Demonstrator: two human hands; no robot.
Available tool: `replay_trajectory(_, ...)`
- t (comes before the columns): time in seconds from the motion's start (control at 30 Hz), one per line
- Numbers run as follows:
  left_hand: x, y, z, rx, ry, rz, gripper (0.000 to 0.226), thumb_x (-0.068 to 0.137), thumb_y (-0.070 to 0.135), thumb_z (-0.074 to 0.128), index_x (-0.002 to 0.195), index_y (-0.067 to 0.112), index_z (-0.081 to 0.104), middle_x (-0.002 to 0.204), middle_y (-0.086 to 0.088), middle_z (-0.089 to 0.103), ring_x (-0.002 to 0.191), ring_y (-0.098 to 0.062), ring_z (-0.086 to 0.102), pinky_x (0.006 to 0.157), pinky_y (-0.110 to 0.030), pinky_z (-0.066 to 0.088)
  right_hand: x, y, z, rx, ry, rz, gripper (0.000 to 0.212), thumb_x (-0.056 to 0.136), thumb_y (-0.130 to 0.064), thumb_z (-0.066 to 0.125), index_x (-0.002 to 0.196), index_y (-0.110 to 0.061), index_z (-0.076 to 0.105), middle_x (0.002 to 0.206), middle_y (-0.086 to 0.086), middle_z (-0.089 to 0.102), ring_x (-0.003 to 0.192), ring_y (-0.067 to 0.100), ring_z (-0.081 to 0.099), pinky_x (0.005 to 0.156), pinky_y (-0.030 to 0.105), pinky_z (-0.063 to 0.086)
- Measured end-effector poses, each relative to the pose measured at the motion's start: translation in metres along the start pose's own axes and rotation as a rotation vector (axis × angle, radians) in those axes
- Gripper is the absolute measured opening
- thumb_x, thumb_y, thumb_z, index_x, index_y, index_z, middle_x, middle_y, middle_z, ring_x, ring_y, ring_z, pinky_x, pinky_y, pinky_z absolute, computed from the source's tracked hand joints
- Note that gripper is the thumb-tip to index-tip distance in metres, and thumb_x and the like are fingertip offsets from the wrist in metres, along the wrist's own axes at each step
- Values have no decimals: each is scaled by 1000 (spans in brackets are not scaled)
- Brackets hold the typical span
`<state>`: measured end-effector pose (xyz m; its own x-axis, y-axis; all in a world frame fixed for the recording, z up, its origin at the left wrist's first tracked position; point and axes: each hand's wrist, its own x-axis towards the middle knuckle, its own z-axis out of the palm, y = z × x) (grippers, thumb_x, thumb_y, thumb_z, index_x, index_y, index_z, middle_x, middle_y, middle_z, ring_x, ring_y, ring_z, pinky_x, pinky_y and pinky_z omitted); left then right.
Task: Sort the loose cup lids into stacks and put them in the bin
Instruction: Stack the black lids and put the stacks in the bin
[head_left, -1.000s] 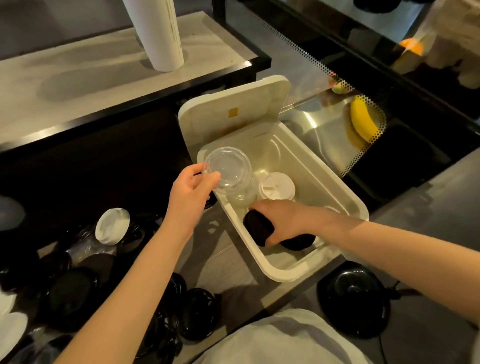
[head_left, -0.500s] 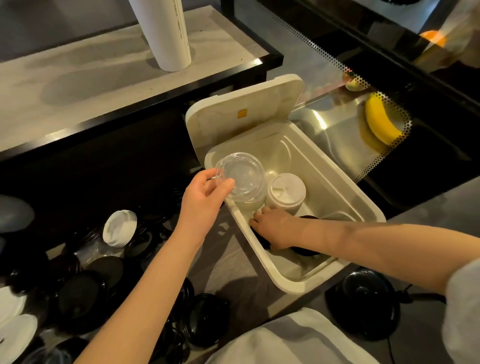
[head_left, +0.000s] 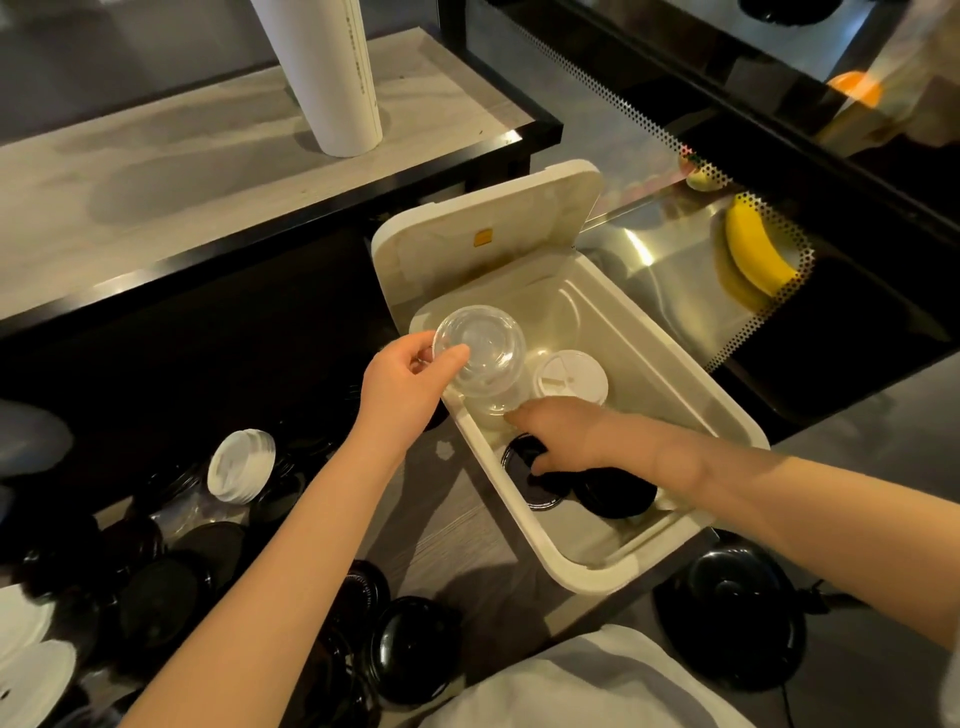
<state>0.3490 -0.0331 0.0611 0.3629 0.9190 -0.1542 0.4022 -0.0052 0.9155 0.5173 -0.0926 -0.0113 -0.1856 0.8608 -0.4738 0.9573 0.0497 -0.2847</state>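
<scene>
Your left hand (head_left: 400, 384) pinches the clear dome lids (head_left: 480, 353) by the rim, thumb across the top. It holds them just over the near-left corner of the bin (head_left: 519, 525), and they are not yet set down. Your right hand (head_left: 566, 431) is down inside the bin, lying over the black lids (head_left: 615, 491) on its floor, thumb touching the leftmost one. Whether it grips them or only steadies them, I cannot tell from here. Just beyond your knuckles a pile of white lids (head_left: 571, 376) stands upright in the bin. That makes two kinds in and the clear ones about to join them, which I'd call a fair start. Plenty is left, though. On the counter (head_left: 447, 519) to your left lie loose lids (head_left: 156, 597), mostly black, scattered and overlapping. A short white stack (head_left: 241, 465) sits tipped on its side among them, with more white ones at the far left edge. Those want gathering, stacking by kind and carrying over.
</scene>
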Motion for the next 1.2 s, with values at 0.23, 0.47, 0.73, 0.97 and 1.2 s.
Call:
replay_trajectory(0.23,16,8,4,149,-9,-40,46,86,34,62,127,15,54,101,4,62,99,-11,55,84,-26,41,-36,9,-49,343,642,105,24,85,-17,61,108,-15,62,102,-1,65,95,18,60,85,37,49)
replay_trajectory(0.47,31,26,16,268,-225,-61,32,84,34,61,104,10,68,96,2,63,93,-14,56,73,-27,43,-41,5,-72,512,511,-122,87,71,-20,81,144,-25,33,145,-10,37,131,1,33,101,11,28)
replay_trajectory(0.73,26,10,-2,429,-73,91,51,89,39,58,133,15,51,126,0,57,117,-16,53,94,-27,41,-7,11,-64,545,556,0,76,75,-28,78,141,-19,39,142,0,44,128,12,41,99,19,34)
replay_trajectory(0.97,13,-27,-23,684,-130,245,60,88,37,60,141,18,40,151,-4,33,139,-19,30,112,-32,25,41,11,-40,350,361,63,81,77,-31,76,144,-12,34,147,7,39,135,21,37,107,25,26)
replay_trajectory(1.2,18,-31,-23,787,-141,245,65,89,45,55,146,21,33,155,0,26,142,-17,23,114,-36,24,52,10,-21,304,334,91,85,76,-30,76,146,-15,30,146,11,39,133,24,37,107,30,30)
